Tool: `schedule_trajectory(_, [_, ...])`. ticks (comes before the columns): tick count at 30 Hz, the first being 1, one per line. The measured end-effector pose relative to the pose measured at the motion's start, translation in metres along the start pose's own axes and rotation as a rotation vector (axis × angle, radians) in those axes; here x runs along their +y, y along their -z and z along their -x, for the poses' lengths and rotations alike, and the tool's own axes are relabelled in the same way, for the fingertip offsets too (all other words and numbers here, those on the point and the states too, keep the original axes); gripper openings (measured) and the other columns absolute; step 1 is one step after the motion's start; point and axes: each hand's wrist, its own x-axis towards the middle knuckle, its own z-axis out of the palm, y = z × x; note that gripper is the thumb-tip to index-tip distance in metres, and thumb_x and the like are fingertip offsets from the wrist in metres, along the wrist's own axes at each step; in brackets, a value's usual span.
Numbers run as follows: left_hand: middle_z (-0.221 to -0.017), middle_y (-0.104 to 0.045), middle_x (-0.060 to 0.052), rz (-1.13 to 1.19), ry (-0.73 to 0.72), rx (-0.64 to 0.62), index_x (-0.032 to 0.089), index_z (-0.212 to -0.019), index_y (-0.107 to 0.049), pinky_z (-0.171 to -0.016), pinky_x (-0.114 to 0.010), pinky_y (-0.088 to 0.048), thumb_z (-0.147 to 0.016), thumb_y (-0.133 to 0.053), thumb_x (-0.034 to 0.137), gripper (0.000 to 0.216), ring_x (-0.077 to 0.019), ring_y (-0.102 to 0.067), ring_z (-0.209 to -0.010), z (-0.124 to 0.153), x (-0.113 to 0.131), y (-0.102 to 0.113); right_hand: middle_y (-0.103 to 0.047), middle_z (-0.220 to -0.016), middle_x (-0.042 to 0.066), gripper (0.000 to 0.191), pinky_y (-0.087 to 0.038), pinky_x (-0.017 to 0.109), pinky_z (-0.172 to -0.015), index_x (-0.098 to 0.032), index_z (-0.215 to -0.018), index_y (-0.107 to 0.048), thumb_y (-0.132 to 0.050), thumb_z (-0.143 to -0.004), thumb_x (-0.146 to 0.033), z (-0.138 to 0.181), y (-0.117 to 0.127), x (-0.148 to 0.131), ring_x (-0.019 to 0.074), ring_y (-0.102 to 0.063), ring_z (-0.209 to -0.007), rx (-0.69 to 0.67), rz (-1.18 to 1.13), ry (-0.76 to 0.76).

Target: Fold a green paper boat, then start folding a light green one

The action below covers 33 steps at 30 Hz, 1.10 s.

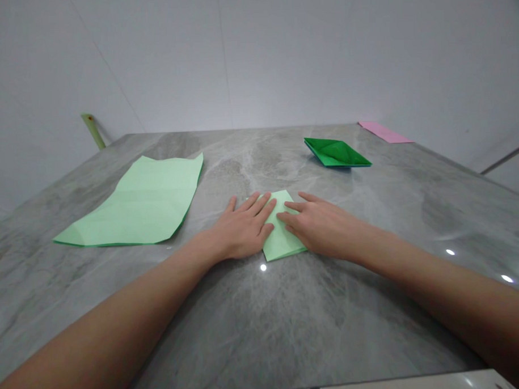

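Note:
A small folded piece of light green paper (282,247) lies flat on the grey marbled table, partly covered by both hands. My left hand (246,226) rests palm down over its left side, fingers stretched out and spread. From the right, my right hand (314,221) touches the paper's right side with its fingers apart. The paper's left and right edges are hidden under the hands. Neither hand is closed around anything.
A large sheet of light green paper (144,201) with raised edges lies to the left. Back right sits a folded dark green paper boat (338,152). Behind it, a pink paper (385,132) lies at the far right edge. A green strip-like object (93,131) leans by the back wall.

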Motion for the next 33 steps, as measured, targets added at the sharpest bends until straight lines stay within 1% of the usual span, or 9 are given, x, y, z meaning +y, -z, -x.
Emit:
schedule_trajectory(5, [-0.163, -0.004, -0.007, -0.029, 0.042, 0.020, 0.012, -0.156, -0.011, -0.117, -0.057, -0.010, -0.100, -0.017, 0.045, 0.065, -0.0246, -0.006, -0.150, 0.000, 0.000, -0.004, -0.074, -0.082, 0.014, 0.021, -0.040, 0.047, -0.105, -0.012, -0.083, -0.070, -0.050, -0.084, -0.003, 0.006, 0.004, -0.004, 0.0244, -0.072, -0.080, -0.056, 0.054, -0.049])
schedule_trajectory(8, [-0.162, -0.006, -0.010, -0.064, 0.082, 0.059, 0.008, -0.155, -0.013, -0.118, -0.056, -0.013, -0.100, -0.017, 0.044, 0.066, -0.0243, -0.009, -0.150, -0.001, 0.000, -0.009, -0.074, -0.080, 0.013, 0.021, -0.042, 0.047, -0.102, -0.012, -0.079, -0.070, -0.052, -0.082, -0.002, 0.009, 0.009, -0.013, 0.0239, -0.072, -0.078, -0.096, 0.088, -0.077])
schedule_trajectory(17, [-0.161, -0.012, -0.013, -0.120, 0.171, 0.144, 0.005, -0.153, -0.018, -0.116, -0.057, -0.019, -0.100, -0.019, 0.043, 0.065, -0.0265, -0.013, -0.149, 0.001, 0.006, -0.013, -0.073, -0.073, 0.015, 0.027, -0.051, 0.036, -0.069, -0.013, -0.072, -0.073, -0.050, -0.085, -0.006, 0.015, 0.015, -0.036, 0.0242, -0.070, -0.066, -0.136, 0.130, -0.195])
schedule_trajectory(19, [-0.161, -0.011, -0.014, -0.119, 0.159, 0.139, 0.003, -0.153, -0.017, -0.116, -0.058, -0.018, -0.100, -0.019, 0.043, 0.066, -0.0277, -0.012, -0.150, 0.001, 0.005, -0.014, -0.074, -0.074, 0.016, 0.031, -0.053, 0.039, -0.072, -0.013, -0.072, -0.074, -0.049, -0.091, -0.014, 0.014, 0.014, -0.033, 0.0274, -0.071, -0.073, -0.040, 0.119, -0.316])
schedule_trajectory(22, [-0.161, -0.010, -0.015, -0.123, 0.141, 0.139, 0.002, -0.153, -0.018, -0.116, -0.059, -0.017, -0.100, -0.018, 0.044, 0.068, -0.0300, -0.010, -0.150, 0.000, 0.003, -0.016, -0.074, -0.083, 0.021, 0.039, -0.049, 0.049, -0.092, -0.008, -0.076, -0.075, -0.046, -0.096, -0.024, 0.011, 0.009, -0.031, 0.0388, -0.065, -0.107, 0.127, 0.119, -0.450])
schedule_trajectory(25, [-0.161, -0.011, -0.017, -0.134, 0.134, 0.148, 0.001, -0.153, -0.019, -0.115, -0.060, -0.018, -0.100, -0.018, 0.043, 0.067, -0.0322, -0.009, -0.149, -0.001, 0.002, -0.017, -0.063, -0.125, 0.025, 0.037, -0.041, 0.050, -0.107, 0.002, -0.113, -0.067, -0.044, -0.095, -0.020, 0.004, -0.005, -0.035, 0.0401, -0.043, -0.135, 0.234, 0.017, -0.339])
schedule_trajectory(26, [-0.161, -0.011, -0.017, -0.140, 0.129, 0.145, 0.001, -0.152, -0.019, -0.115, -0.060, -0.018, -0.100, -0.017, 0.041, 0.066, -0.0326, -0.010, -0.149, -0.001, 0.002, -0.016, -0.053, -0.139, 0.025, 0.043, -0.038, 0.048, -0.110, 0.003, -0.129, -0.057, -0.043, -0.095, -0.019, 0.001, -0.011, -0.038, 0.0373, -0.039, -0.138, 0.238, -0.042, -0.252])
schedule_trajectory(28, [-0.161, -0.013, -0.017, -0.154, 0.120, 0.138, 0.001, -0.152, -0.021, -0.114, -0.060, -0.019, -0.100, -0.016, 0.037, 0.063, -0.0327, -0.011, -0.149, -0.001, 0.001, -0.015, -0.039, -0.150, 0.025, 0.052, -0.037, 0.049, -0.112, 0.006, -0.142, -0.040, -0.038, -0.097, -0.019, -0.004, -0.022, -0.042, 0.0359, -0.034, -0.141, 0.179, -0.140, -0.164])
schedule_trajectory(33, [-0.160, -0.018, -0.017, -0.160, 0.162, 0.172, 0.001, -0.151, -0.026, -0.114, -0.056, -0.023, -0.101, -0.017, 0.036, 0.062, -0.0356, -0.017, -0.147, -0.002, -0.002, -0.016, -0.034, -0.151, 0.029, 0.055, -0.033, 0.051, -0.114, 0.009, -0.144, -0.034, -0.031, -0.100, -0.023, -0.008, -0.029, -0.044, 0.0360, -0.030, -0.143, 0.096, -0.245, -0.168])
